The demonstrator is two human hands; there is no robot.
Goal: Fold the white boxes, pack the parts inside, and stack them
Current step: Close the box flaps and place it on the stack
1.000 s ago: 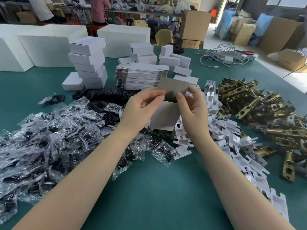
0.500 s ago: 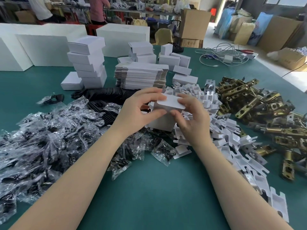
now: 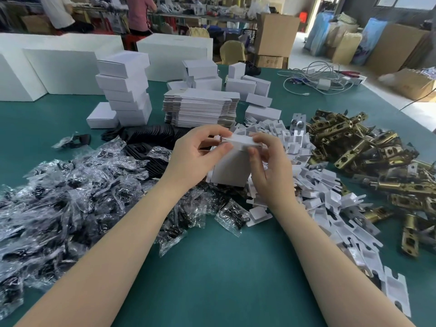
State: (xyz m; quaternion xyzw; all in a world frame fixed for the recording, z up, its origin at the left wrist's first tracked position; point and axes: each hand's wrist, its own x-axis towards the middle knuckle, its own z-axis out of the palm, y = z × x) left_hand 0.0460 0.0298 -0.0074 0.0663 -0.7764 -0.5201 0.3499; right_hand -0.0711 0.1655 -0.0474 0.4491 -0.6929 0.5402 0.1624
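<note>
So from the head cam — both hands are up over the middle of the table (image 3: 212,267), working one white box (image 3: 232,169) held on end above the piles. Left hand (image 3: 195,159) pinches the top left corner, thumb in front and fingers curled behind; right hand (image 3: 267,166) pinches the closing flap at the top right, thumb pressing its front edge. My guess is the left is just bracing so the flap can tuck in.

Everything's laid out within reach: bagged parts (image 3: 70,197) to the left, white inserts (image 3: 330,197) and brass latches (image 3: 377,161) to the right, flat blanks (image 3: 200,109) straight ahead. Finished stack (image 3: 125,90) sits back left — out of the way, probably where this one ends up.
</note>
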